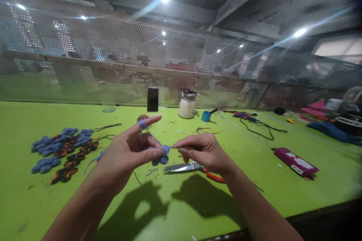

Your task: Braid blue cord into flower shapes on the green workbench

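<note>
My left hand (128, 154) pinches a small blue yarn piece (161, 155) between thumb and fingers, and a blue strand runs up and loops round its raised index finger. My right hand (202, 150) is closed in a pinch on a thin crochet hook (175, 147) whose tip meets the blue piece. Both hands hover above the green table (181, 211). Just under them lie scissors (186, 168) with orange-red handles.
A pile of blue and dark crocheted flowers (60, 150) lies at the left. Further back stand a black phone (152, 99), a white jar (187, 106), a blue cup and black cords (258, 125). A magenta case (294, 161) lies at the right. Perforated mesh walls the far edge.
</note>
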